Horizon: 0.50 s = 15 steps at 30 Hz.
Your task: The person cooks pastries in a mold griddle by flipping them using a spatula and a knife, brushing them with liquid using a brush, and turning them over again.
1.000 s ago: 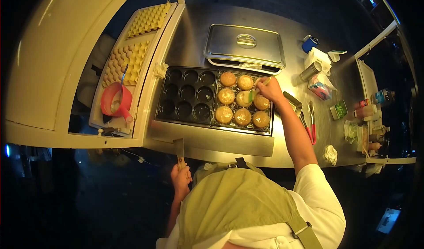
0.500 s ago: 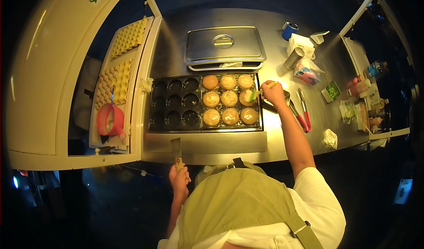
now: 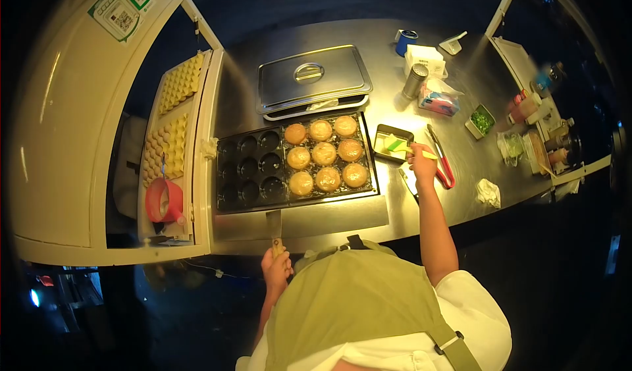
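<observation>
My right hand point(image 3: 422, 159) is closed round the handle of a brush point(image 3: 395, 145), whose bristle end is over a small square tray point(image 3: 382, 148). Just left of that tray, a black griddle point(image 3: 291, 202) has round hollows. Several golden round cakes point(image 3: 323, 153) fill its right half, while the hollows on its left are dark and bare. Below the griddle's front edge, my left hand point(image 3: 277, 265) grips the wooden handle of a flat metal scraper point(image 3: 274, 224), blade upward.
A lidded steel pan point(image 3: 316, 76) stands behind the griddle. Red-handled tongs point(image 3: 444, 161), a crumpled cloth point(image 3: 488, 192) and a tub of chopped greens point(image 3: 481, 121) lie to the right. At left are egg trays point(image 3: 166, 148) and a pink pot point(image 3: 164, 201).
My right hand has moved the brush rightward, off the cakes and over the small tray. The view has turned, shifting the griddle left. My left hand still holds the scraper.
</observation>
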Tool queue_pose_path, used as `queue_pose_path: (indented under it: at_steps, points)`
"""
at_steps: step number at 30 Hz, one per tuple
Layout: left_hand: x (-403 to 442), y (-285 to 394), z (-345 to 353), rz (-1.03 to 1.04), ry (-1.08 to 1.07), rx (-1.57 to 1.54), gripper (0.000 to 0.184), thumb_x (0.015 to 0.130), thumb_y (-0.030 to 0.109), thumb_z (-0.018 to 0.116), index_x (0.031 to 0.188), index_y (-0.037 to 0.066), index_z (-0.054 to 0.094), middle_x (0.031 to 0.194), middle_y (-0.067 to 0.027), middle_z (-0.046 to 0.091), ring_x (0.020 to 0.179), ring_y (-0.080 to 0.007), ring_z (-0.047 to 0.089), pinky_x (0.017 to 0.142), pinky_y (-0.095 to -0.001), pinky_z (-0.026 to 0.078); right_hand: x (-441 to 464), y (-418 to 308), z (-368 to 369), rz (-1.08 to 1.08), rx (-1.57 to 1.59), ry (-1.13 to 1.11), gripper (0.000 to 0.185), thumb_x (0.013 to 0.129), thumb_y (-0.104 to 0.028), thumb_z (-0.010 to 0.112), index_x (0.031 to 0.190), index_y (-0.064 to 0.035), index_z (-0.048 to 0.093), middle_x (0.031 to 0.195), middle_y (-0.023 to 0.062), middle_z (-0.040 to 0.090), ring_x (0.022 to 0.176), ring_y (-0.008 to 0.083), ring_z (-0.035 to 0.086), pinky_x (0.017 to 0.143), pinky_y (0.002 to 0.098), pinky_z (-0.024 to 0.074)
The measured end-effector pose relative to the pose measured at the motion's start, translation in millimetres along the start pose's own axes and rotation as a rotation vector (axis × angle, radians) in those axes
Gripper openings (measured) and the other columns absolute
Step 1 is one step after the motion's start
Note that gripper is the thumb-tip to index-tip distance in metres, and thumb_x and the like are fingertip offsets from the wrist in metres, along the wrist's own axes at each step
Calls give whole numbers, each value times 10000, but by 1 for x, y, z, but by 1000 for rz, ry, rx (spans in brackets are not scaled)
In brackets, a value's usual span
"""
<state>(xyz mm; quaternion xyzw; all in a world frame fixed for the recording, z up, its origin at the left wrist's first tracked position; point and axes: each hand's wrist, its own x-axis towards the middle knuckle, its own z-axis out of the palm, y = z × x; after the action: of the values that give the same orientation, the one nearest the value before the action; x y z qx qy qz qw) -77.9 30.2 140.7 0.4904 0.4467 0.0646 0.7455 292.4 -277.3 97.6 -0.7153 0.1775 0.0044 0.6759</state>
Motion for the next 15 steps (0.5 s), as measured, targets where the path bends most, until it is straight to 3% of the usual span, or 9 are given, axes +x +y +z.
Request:
queue_pose_path:
  at_steps: [3, 4, 6, 9, 12, 14, 15]
  points:
    - [-2, 3, 14, 9, -38, 46, 148, 943, 49, 611, 1082, 55, 562, 629, -24, 517, 410, -93, 404, 414, -254, 355, -11, 10, -3, 14, -130, -253, 473, 957, -265, 717, 1354, -29, 613, 995, 76, 723, 771, 105, 671, 635, 258, 520]
    - [-3, 2, 18, 28, -54, 62, 148, 944, 52, 614, 1082, 55, 562, 629, -24, 517, 412, -92, 406, 414, -252, 352, -13, 14, -10, 15, -126, -247, 473, 957, -265, 717, 1354, -29, 613, 995, 76, 723, 771, 105, 671, 635, 258, 520]
    - [-5, 1, 22, 30, -57, 59, 147, 944, 52, 615, 1082, 55, 564, 635, -22, 522, 423, -89, 414, 416, -251, 350, -21, 24, -22, -89, -136, -276, 638, 951, -291, 747, 1462, 14, 517, 1124, 106, 717, 880, 144, 690, 763, 280, 541]
    - [-11, -5, 29, 21, -40, 49, 151, 942, 47, 620, 1084, 52, 571, 649, -15, 531, 444, -83, 433, 420, -248, 348, -45, 31, -63, -56, -159, -171, 718, 935, -271, 766, 1483, 64, 444, 1169, 121, 703, 948, 177, 695, 780, 315, 576]
    - [-17, -19, 31, 3, -43, 68, 171, 940, 49, 635, 1099, 34, 574, 654, -19, 547, 464, -88, 462, 437, -253, 376, -64, 57, -104, -38, -139, -119, 619, 905, -268, 786, 1390, 41, 555, 1184, 121, 699, 967, 223, 694, 820, 346, 562]
    - [-21, -31, 31, -9, -62, 91, 190, 940, 57, 646, 1111, 18, 572, 650, -29, 557, 472, -95, 479, 451, -260, 404, -68, 82, -125, -310, -699, -7, 464, 835, -242, 815, 1204, 0, 670, 1081, 135, 692, 957, 298, 669, 832, 404, 540]
    - [-23, -36, 33, -10, -76, 123, 189, 937, 54, 652, 1105, 19, 575, 647, -31, 563, 469, -97, 482, 446, -262, 400, -72, 83, -129, -311, -700, -16, 464, 835, -242, 815, 1204, 0, 670, 1081, 135, 692, 957, 298, 669, 832, 404, 540]
